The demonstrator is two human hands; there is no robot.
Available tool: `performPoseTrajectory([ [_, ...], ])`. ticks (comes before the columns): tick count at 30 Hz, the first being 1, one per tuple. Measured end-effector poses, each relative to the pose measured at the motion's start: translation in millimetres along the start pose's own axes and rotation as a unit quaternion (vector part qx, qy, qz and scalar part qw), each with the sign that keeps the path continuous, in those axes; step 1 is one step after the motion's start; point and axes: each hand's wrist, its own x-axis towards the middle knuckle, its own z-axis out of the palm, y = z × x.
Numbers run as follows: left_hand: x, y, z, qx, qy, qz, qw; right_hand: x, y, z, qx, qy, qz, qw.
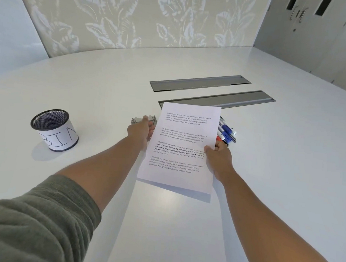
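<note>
White sheet (pixel 182 147) gripped at its edges by my left hand (pixel 140 130) and right hand (pixel 219 156): I'd hold tension even, avoiding creases.

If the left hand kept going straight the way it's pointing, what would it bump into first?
Most likely the small silver metal piece on the table, just past its fingertips. The left hand, holding the printed sheet by its left edge, points right at it. The gap between them is hard to judge.
</note>
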Motion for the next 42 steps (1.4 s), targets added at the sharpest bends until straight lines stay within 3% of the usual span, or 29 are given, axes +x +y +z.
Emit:
performPoseTrajectory([
  [12,-0.6,9.6,-11.9,0.060,-0.003,0.016,0.998,-2.2,0.6,-1.3,0.022,-0.003,0.007,1.000],
  [22,-15.4,23.0,-51.5,0.093,-0.031,0.072,0.993,-12.5,-4.0,-4.9,0.058,-0.015,0.030,0.998],
  [32,-14.8,26.9,-98.2,0.194,-0.036,0.091,0.976,-23.7,-3.0,0.4,0.033,-0.030,0.030,0.999],
  [42,-40.4,34.5,-124.8,0.244,-0.115,0.107,0.957,-22.6,-15.1,16.6,0.043,-0.064,0.017,0.997],
])
